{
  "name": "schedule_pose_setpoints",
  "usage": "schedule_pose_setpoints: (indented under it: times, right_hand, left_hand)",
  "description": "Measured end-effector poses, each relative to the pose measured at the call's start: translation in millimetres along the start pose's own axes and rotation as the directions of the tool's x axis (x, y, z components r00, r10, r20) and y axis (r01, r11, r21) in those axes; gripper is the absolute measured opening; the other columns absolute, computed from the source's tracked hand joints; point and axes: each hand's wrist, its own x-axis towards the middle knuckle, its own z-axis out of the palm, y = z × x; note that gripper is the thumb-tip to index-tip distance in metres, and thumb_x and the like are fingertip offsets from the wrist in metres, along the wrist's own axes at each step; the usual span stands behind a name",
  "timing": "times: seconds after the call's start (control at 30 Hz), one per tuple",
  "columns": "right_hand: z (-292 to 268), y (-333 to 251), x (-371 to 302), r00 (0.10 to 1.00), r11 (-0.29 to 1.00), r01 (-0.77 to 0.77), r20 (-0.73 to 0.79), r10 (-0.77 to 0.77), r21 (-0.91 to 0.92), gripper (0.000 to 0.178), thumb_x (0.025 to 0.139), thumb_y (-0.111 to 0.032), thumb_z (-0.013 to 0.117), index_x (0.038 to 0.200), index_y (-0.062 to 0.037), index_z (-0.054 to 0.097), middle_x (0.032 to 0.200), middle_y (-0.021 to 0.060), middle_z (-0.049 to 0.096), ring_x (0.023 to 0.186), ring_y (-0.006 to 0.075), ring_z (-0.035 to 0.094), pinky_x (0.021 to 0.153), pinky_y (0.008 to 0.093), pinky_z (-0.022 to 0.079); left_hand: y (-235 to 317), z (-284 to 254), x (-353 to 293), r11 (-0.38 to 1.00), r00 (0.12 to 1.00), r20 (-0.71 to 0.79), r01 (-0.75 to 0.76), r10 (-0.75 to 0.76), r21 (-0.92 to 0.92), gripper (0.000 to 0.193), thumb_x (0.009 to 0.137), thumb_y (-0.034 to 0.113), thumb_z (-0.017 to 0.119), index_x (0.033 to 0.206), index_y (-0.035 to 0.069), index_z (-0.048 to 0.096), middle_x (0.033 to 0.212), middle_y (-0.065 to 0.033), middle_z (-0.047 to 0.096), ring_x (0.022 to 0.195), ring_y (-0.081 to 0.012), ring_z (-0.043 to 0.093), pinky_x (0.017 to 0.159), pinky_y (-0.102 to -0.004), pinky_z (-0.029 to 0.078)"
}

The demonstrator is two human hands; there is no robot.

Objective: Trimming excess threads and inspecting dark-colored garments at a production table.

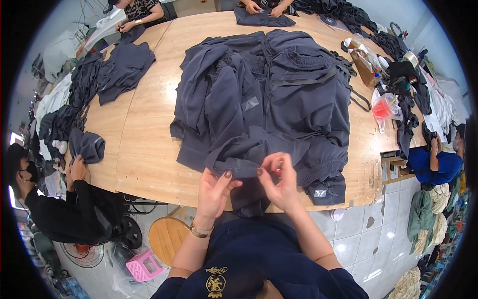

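Observation:
Close in front of me, at the near edge of the pile, both hands hold the stitched edge of a dark grey garment (234, 166). My left hand (211, 195) is closed on the edge, its thumb lying along the cloth. My right hand (280, 183) has its thumb on the same edge a little to the right, the fingers curled above; whether it also pinches something small is hidden. Beyond them spreads a large heap of dark grey garments (308, 109), with gathered elastic bands, drawcords and small light grey patches. Part of the cloth hangs over the table edge.
The wooden table (142, 129) also bears more dark clothes (124, 70) at the left. A red drink cup in plastic (383, 108) and a cardboard box (366, 70) stand at the right. Co-workers sit around, one in black (74, 199). A round wooden stool (168, 240) stands below.

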Motion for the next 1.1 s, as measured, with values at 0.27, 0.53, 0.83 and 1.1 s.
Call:
schedule_pose_setpoints:
  times: [0.27, 0.53, 0.83, 1.1]
  right_hand:
    - [-2, 4, -4, 0.936, 0.955, -0.237, 0.223, 0.273, -0.176, 0.031, 0.087, -0.028, 0.06, 0.084, -0.0014, 0.045, 0.066, 0.0121, 0.047, 0.058, 0.0247, 0.047, 0.055, 0.0336, 0.039]
    - [-9, 5, -7, 0.904, 0.947, -0.238, 0.308, 0.297, -0.215, 0.033, 0.084, -0.029, 0.061, 0.078, -0.0011, 0.044, 0.066, 0.0132, 0.046, 0.062, 0.0303, 0.047, 0.058, 0.0365, 0.038]
    - [-15, 7, 0, 0.832, 0.951, -0.147, 0.487, 0.267, -0.27, 0.039, 0.082, -0.032, 0.06, 0.074, 0.0007, 0.042, 0.067, 0.0166, 0.048, 0.065, 0.0335, 0.047, 0.06, 0.0399, 0.038]
    - [-13, 1, 2, 0.833, 0.955, -0.07, 0.511, 0.214, -0.287, 0.038, 0.082, -0.032, 0.06, 0.073, 0.0005, 0.042, 0.066, 0.0161, 0.049, 0.067, 0.034, 0.049, 0.061, 0.0409, 0.039]
  left_hand:
    - [2, 3, 1, 0.999, 0.997, -0.078, 0.013, -0.016, -0.038, 0.04, 0.086, -0.006, 0.053, 0.123, 0.005, 0.041, 0.112, -0.0098, 0.057, 0.1, -0.0181, 0.058, 0.087, -0.0337, 0.049]
    - [-2, 5, 0, 0.998, 0.996, -0.09, 0.021, -0.026, -0.056, 0.045, 0.085, -0.006, 0.053, 0.125, 0.008, 0.037, 0.109, -0.0087, 0.057, 0.096, -0.017, 0.06, 0.082, -0.0313, 0.051]
    - [-5, 2, -2, 0.997, 0.995, -0.099, -0.022, 0.015, -0.071, 0.041, 0.085, -0.007, 0.054, 0.119, 0.007, 0.036, 0.108, -0.0094, 0.056, 0.097, -0.0173, 0.059, 0.085, -0.0323, 0.048]
    - [-10, 3, -4, 0.996, 0.992, -0.092, -0.092, 0.09, -0.013, 0.045, 0.084, -0.007, 0.056, 0.119, 0.005, 0.032, 0.105, -0.0097, 0.057, 0.096, -0.0154, 0.058, 0.084, -0.0293, 0.047]
